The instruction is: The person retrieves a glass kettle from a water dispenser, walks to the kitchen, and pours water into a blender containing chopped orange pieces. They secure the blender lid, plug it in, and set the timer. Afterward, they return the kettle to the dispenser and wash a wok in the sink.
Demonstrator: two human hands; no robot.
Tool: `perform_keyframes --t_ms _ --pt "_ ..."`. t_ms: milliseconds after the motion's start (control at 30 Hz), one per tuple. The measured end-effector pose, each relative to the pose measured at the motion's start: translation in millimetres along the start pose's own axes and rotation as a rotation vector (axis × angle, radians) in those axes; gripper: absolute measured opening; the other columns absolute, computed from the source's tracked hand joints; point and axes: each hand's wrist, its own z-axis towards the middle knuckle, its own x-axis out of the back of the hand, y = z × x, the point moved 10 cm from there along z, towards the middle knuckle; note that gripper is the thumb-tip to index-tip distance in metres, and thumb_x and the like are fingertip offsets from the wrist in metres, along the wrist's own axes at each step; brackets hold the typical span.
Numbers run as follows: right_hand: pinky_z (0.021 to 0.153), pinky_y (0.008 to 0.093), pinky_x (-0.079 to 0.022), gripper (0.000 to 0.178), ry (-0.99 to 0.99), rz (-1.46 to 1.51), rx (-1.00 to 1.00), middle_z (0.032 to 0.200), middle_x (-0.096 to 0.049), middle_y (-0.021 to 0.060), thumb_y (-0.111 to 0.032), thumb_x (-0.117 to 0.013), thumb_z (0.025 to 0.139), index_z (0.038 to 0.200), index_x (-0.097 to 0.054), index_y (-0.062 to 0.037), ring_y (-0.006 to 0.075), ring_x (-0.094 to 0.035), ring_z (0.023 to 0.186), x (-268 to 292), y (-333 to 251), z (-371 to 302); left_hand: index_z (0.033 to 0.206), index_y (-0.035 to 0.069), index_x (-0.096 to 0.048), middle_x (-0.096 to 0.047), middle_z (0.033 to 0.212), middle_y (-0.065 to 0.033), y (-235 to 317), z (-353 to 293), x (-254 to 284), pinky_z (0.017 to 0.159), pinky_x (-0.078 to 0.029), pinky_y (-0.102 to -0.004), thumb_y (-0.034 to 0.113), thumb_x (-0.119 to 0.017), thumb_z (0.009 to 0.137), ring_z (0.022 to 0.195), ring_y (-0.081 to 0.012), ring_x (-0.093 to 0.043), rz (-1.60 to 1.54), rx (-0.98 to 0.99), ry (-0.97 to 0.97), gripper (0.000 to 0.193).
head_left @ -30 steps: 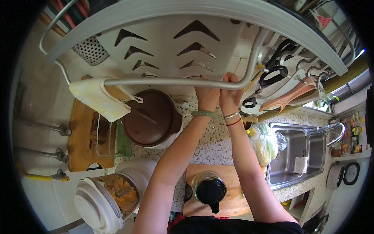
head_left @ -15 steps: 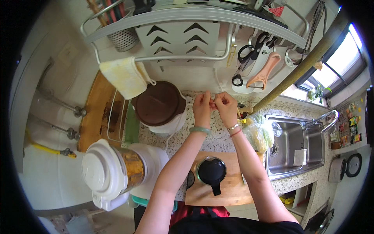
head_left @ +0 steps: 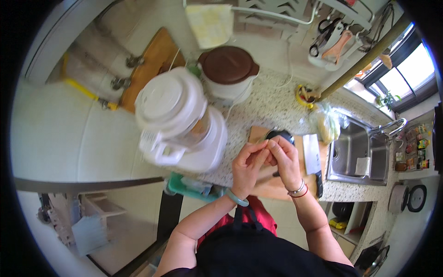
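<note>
My left hand (head_left: 248, 170), with a jade-green bangle at its wrist, and my right hand (head_left: 286, 164), wearing a silver bangle and a red cord, meet fingertip to fingertip above the wooden cutting board (head_left: 272, 187). Both are closed in a pinch. Whatever sits between the fingers is too small or too hidden to name. Behind my fingers a round black-topped glass vessel (head_left: 282, 135) stands on the board, partly covered. To its right lies a cleaver (head_left: 311, 154) with a broad blade and a black handle pointing toward me.
A white blender-like machine (head_left: 173, 101) stands on the left, beside a white pot with a brown lid (head_left: 229, 65). At the right, a clear bag of pale green vegetables (head_left: 326, 124) lies by the steel sink (head_left: 348, 177). Scissors and a peach-coloured peeler (head_left: 338, 46) hang behind.
My two hands have come back from over the far counter to above the board, still together. The view has swung, and the cleaver now shows.
</note>
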Motion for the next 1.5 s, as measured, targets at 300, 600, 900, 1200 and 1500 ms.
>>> perform_keyframes --t_ms 300,600,900,1200,1500 --pt "0.053 0.0217 -0.038 0.026 0.085 -0.117 -0.022 0.064 -0.05 -0.0027 -0.018 -0.053 0.099 0.079 -0.057 -0.0019 0.0048 -0.044 0.059 -130.1 140.5 -101.8 0.098 0.003 -0.065 -0.065 0.087 -0.0001 -28.7 -135.1 181.4 0.068 -0.05 -0.0207 0.009 -0.066 0.091 0.076 -0.0053 -0.058 0.139 0.039 0.212 0.009" --pt "0.049 0.0197 -0.035 0.021 0.074 -0.097 -0.226 0.066 -0.058 -0.0034 -0.019 -0.062 0.094 0.079 -0.063 -0.0038 0.0021 -0.044 0.055 -200.7 249.0 -134.7 0.091 0.003 -0.062 -0.064 0.082 -0.0029 -56.7 -183.0 305.2 0.062 -0.05 -0.0261 0.014 -0.069 0.089 0.068 -0.0099 -0.061 0.361 0.047 0.268 0.013" --pt "0.048 0.0311 -0.046 0.031 0.183 -0.624 -0.189 0.056 -0.06 0.0094 -0.024 -0.067 0.089 0.073 -0.06 0.0016 0.0162 -0.057 0.049 -162.6 310.7 -97.6 0.08 0.001 -0.063 -0.06 0.106 -0.0126 -90.6 -147.1 333.6 0.074 -0.049 -0.0374 0.015 -0.073 0.081 0.081 -0.0289 -0.061 1.001 -0.091 0.107 0.018" --pt "0.056 0.0256 -0.048 0.009 0.194 -0.578 0.113 0.074 -0.067 0.008 -0.005 -0.061 0.091 0.099 -0.063 -0.001 0.0116 -0.059 0.057 -155.4 264.8 -78.9 0.117 0.01 -0.064 -0.057 0.131 -0.0059 -105.6 -152.5 309.7 0.101 -0.033 -0.0418 0.028 -0.064 0.088 0.121 -0.0229 -0.051 1.458 -0.169 -0.096 0.034" --pt "0.087 0.0407 -0.048 0.037 0.013 -0.935 0.386 0.109 -0.063 0.0208 0.003 -0.054 0.084 0.12 -0.059 -0.0038 0.0358 -0.057 0.104 -205.7 281.3 -90.5 0.123 0.008 -0.059 -0.06 0.125 -0.0074 -104.4 -140.0 294.3 0.1 -0.034 -0.0408 0.021 -0.058 0.091 0.119 -0.0226 -0.054 1.597 -0.335 -0.092 0.034"
